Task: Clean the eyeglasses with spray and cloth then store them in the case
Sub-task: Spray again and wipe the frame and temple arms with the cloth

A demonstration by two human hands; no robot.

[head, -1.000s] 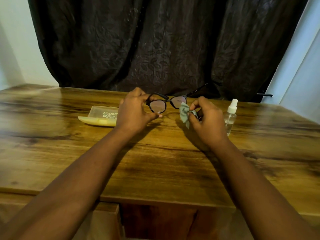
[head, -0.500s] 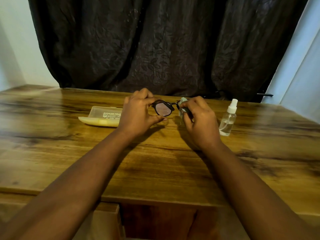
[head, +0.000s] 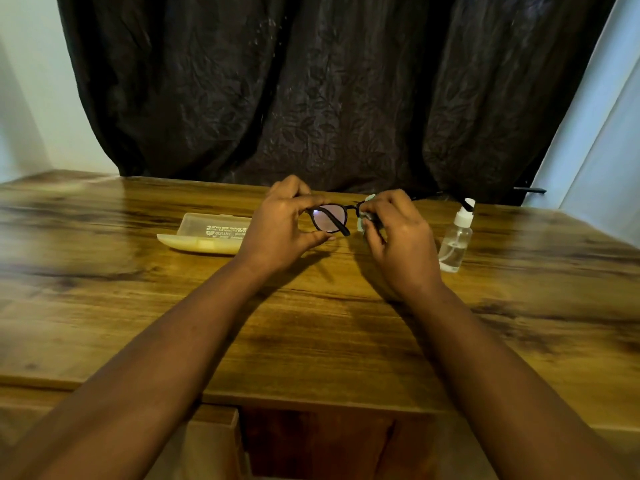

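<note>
Currently black-framed eyeglasses (head: 329,220) run left–right between hands — left hand (head: 280,226) pinches the left rim, right hand (head: 398,237) pinches pale green cloth (head: 362,223) on right lens.

The person's two forearms enter from the bottom corners of the head view and are bare along their whole visible length, with no sleeve edge showing at either elbow end. The left hand (head: 284,226) carries no ring, glove or bandage on the fingers that show, and its wrist has no watch or strap. The right hand (head: 401,244) is likewise ungloved, its knuckles and wrist plain and unadorned. Fingernails on both hands appear short; finer detail is too small to tell.
</note>
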